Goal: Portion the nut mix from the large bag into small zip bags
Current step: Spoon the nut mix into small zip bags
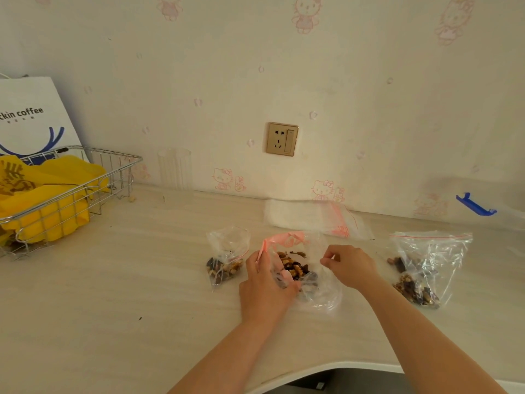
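A small clear zip bag with a red strip lies open at the middle of the table, with nut mix inside. My left hand grips its left rim and side. My right hand pinches the bag's right edge. A second small bag holding nut mix lies just left of my left hand. To the right lies the larger clear bag with nut mix in its lower end and a few pieces spilled beside it.
A stack of unused zip bags lies by the wall behind my hands. A wire basket with yellow bags stands at the left, a white paper bag behind it. A blue clip lies at the far right. The table's curved front edge is near me.
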